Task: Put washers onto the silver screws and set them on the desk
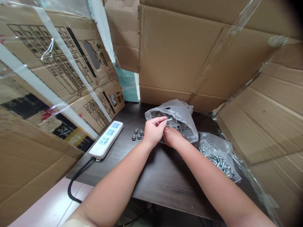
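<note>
My left hand point(154, 130) pinches a small silvery bolt point(169, 119) between thumb and fingertips, in front of the mouth of a clear plastic bag point(182, 113). Loose metal washers or nuts point(174, 123) lie inside that bag; they are too small to tell apart. Close beside the left hand, my right hand point(172, 137) is curled at the bag's mouth. Its fingertips are mostly hidden, so what they hold does not show. Several bolts with wide heads point(138, 135) stand head down on the dark table, left of my hands.
A second clear bag full of bolts point(220, 160) lies right of my right forearm. At the left is a white power strip point(106, 140) with a black cable point(73, 186). Cardboard walls point(175, 50) surround the dark table point(161, 176) at the back and sides.
</note>
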A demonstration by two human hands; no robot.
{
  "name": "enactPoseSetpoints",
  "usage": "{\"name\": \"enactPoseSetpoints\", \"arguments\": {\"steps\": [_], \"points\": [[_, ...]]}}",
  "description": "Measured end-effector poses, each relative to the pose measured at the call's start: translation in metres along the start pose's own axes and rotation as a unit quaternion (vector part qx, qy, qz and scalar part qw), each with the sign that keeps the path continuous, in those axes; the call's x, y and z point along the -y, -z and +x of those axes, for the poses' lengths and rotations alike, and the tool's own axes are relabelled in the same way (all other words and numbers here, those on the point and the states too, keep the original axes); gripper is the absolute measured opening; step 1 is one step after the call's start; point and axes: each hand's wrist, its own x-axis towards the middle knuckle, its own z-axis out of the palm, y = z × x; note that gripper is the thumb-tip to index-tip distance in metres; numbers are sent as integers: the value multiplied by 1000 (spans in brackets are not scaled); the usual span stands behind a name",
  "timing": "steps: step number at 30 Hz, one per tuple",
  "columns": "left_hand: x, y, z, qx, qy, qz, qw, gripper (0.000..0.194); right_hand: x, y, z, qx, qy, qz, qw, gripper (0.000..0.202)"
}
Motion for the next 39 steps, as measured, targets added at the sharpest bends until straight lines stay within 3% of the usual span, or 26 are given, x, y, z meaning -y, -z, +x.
{"name": "enactPoseSetpoints", "arguments": {"steps": [3,8,10,13,16,21,24,28,33,39], "points": [[0,0,-1,20,-8,23,1000,24,8,13,-6,35,-28,-41,998,12],[-9,0,-8,105,18,47,993,21,24,49,-50,-14,-62,8,998,20],[-13,-2,-14,159,34,59,985,20,26,65,-75,-51,-147,226,962,18],[-15,-9,-24,238,41,80,967,20,26,90,-105,-100,-178,387,899,24],[-11,-16,-34,263,41,95,959,21,24,106,-115,-142,-177,478,849,28],[-3,-23,-40,250,23,115,961,18,14,105,-110,-86,-179,540,818,24],[-1,-24,-38,227,25,114,967,17,6,96,-110,-101,-151,524,832,23],[-1,-26,-40,207,24,108,972,15,1,83,-118,-159,-99,425,886,22],[-2,-30,-46,203,-17,161,966,8,5,76,-124,-195,-29,306,931,11],[-3,-33,-49,197,-52,206,957,7,3,77,-127,-217,20,208,954,14]]}}
